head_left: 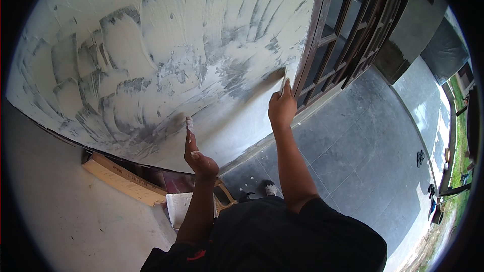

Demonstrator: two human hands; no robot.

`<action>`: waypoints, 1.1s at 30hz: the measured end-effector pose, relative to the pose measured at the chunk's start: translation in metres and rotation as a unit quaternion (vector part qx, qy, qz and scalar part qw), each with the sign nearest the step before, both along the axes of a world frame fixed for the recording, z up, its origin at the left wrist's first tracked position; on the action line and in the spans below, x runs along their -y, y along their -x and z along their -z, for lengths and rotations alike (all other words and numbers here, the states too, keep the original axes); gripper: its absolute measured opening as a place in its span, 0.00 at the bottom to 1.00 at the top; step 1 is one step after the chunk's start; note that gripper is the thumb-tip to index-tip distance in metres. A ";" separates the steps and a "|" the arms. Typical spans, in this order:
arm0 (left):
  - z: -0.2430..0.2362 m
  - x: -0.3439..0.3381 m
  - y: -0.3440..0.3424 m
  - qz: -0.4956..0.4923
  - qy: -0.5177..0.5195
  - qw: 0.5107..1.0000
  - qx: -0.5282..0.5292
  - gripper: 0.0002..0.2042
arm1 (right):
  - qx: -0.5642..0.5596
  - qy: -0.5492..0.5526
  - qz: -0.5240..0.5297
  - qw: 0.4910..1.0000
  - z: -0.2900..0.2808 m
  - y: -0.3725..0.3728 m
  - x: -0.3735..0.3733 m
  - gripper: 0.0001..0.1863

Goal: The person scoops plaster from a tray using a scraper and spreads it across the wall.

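Note:
A wall (pixel 156 30) carries streaky white filler with grey patches, smoother along its lower right. My right hand (pixel 282 106) grips a thin flat-bladed tool (pixel 285 80) at the wall's right edge, beside the window frame. My left hand (pixel 200 163) is raised in front of the wall's lower part, its thumb bent and smeared white. A narrow white-coated piece (pixel 189 125) rises from its fingers; I cannot make out whether this is a tool seen edge-on. A dark diagonal shadow lies on the wall between both hands.
Dark-framed glazed windows (pixel 335 45) adjoin the wall. Below are a long cardboard box (pixel 126 176), a white tub (pixel 179 209) and my foot (pixel 270 189) on grey tiles (pixel 343 136). Footwear (pixel 420 158) lies at right, near a strip of grass (pixel 462 111).

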State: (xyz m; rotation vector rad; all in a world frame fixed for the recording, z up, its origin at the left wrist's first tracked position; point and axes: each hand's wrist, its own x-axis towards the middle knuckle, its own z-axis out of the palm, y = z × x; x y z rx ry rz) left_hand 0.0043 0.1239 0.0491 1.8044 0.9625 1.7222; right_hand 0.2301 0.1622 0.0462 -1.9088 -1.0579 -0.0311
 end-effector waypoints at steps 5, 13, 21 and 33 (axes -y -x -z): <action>-0.005 -0.002 -0.001 -0.005 -0.010 1.000 0.003 0.44 | 0.096 -0.007 -0.146 0.985 0.037 0.088 0.028 0.32; -0.012 0.006 0.001 -0.004 -0.015 1.000 -0.005 0.44 | -0.003 -0.029 0.090 0.996 0.015 -0.041 0.008 0.29; 0.001 0.007 0.010 -0.013 0.019 1.000 -0.010 0.45 | 0.024 -0.008 -0.178 0.984 0.050 0.063 0.058 0.33; -0.004 0.002 -0.004 0.002 -0.011 1.000 -0.009 0.43 | 0.125 0.016 -0.215 0.969 0.049 0.062 0.046 0.32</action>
